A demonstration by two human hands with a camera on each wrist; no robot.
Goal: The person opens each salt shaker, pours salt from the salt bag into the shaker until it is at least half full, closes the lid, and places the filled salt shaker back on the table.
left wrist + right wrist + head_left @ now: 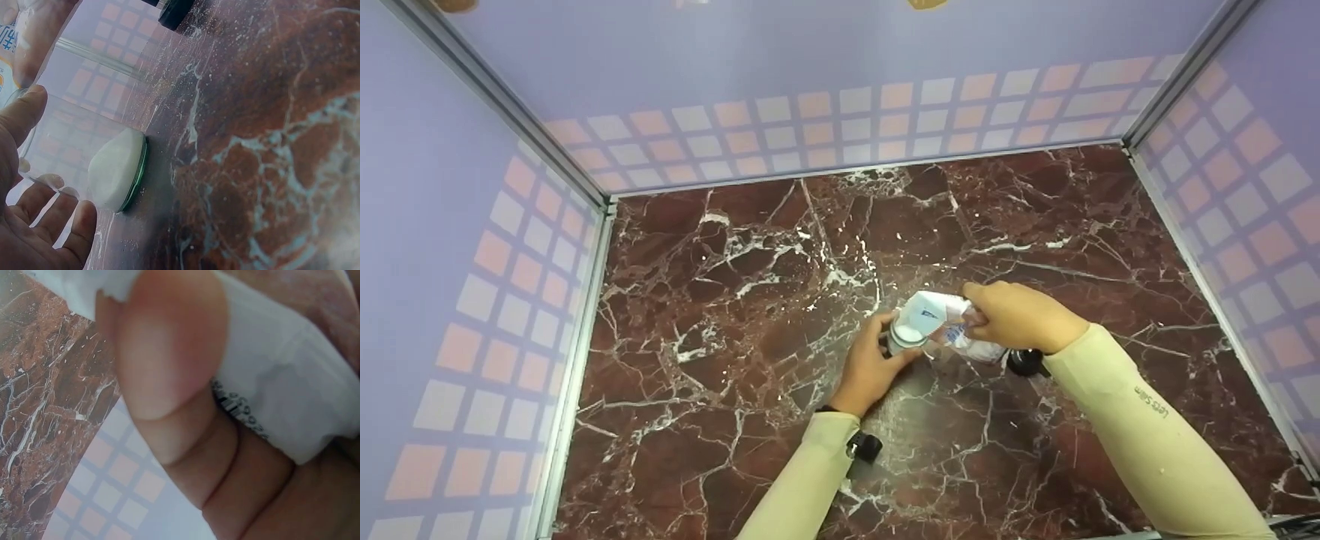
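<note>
My left hand (872,369) holds a clear glass (906,346) round its side, thumb and fingers on opposite sides. White powder (115,169) fills the glass's bottom in the left wrist view, where the glass stands on the table. With thumb and fingers, my right hand (1027,319) grips a printed white plastic bag (956,309). The bag is tilted, its end at the glass's mouth. Close up in the right wrist view, the thumb (174,343) presses the bag, and a printed barcode shows. The bag covers part of the glass's rim in the head view.
The red-brown marbled tabletop (697,420) has white veins and small pale specks. Purple walls with pink and white squares enclose it at the back (855,45), left (435,262) and right (1252,157). A black device (866,448) sits at the left wrist.
</note>
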